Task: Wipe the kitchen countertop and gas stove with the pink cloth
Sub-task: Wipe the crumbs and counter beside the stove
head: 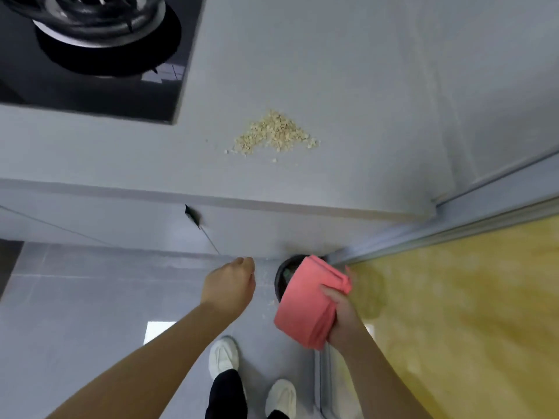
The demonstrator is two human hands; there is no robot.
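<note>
Soft, cool, even light falls on my desk (pixel 348 86); the only shadow I make out is a dim smudge below its front edge near the right corner. The black stove (pixel 90 95) glass carries pale glare at its near right corner, and the floor (pixel 75 297) one bright square reflection. Everything is slightly soft, my left grip (pixel 230 285) most; the folds of the pink cloth (pixel 305 300) read clearly. The desk's front edge bows.

Countertop (pixel 348 86) looks matt and smooth, stove (pixel 90 92) glossy black glass, pink cloth (pixel 305 303) soft fabric.
</note>
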